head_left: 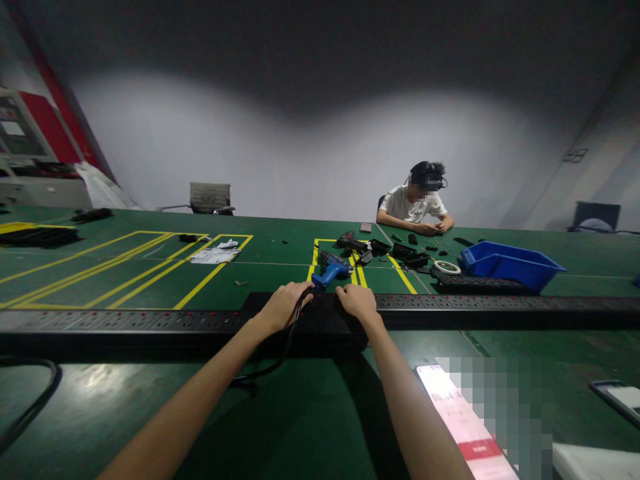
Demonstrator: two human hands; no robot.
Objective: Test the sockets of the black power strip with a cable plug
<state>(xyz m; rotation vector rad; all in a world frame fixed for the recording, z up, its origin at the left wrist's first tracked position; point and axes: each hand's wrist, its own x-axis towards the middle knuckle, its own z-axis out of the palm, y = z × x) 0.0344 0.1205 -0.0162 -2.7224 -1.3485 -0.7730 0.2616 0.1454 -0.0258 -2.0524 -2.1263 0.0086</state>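
Long black power strips (430, 303) with rows of sockets and small red marks lie crosswise on the green table. At their middle is a wider black section (325, 317), with both my hands on it. My left hand (286, 308) is closed over its left part, beside a black cable (289, 337) that runs down toward me. My right hand (358, 303) is closed on its right part, with the fingers curled and the tips hidden. Just beyond my hands lies a blue power drill (333, 270), touching neither hand as far as I can see.
A second drill (350, 240), black plastic parts (410, 255), a tape roll (447, 267) and a blue bin (510, 263) stand beyond. A person (417, 200) sits across. Near me are a lit phone (457, 417) and a cable loop (43, 400). White gloves (216, 253) lie left.
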